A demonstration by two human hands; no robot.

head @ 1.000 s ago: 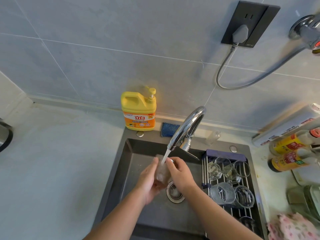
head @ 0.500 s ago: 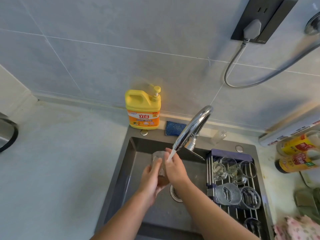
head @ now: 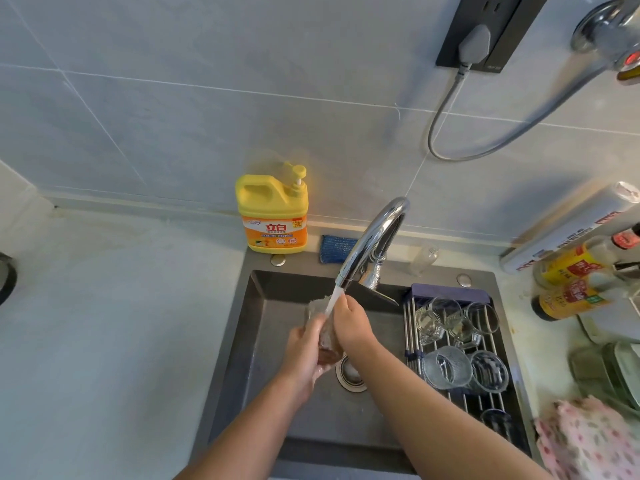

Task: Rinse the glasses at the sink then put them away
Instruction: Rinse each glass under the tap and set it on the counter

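Note:
A clear glass [head: 320,323] is held over the dark sink [head: 263,341], under the running stream from the chrome faucet [head: 370,240]. My left hand [head: 303,355] grips the glass from the left and below. On its right side, my right hand [head: 349,323] curls round the glass near the rim, with water hitting by the fingers. Several more glasses [head: 446,367] stand on the wire drying rack [head: 412,330] across the sink's right side.
A yellow dish soap bottle [head: 273,213] and a blue sponge [head: 336,247] sit behind the sink. Sauce bottles [head: 575,282] and a foil roll [head: 571,223] lie on the right counter, with a pink cloth [head: 588,441] at the front right. A socket with a grey cable [head: 474,46] is on the tiled wall.
Both hands have lifted the glass closer to the spout, and its mouth now tilts to the upper left. The water keeps running.

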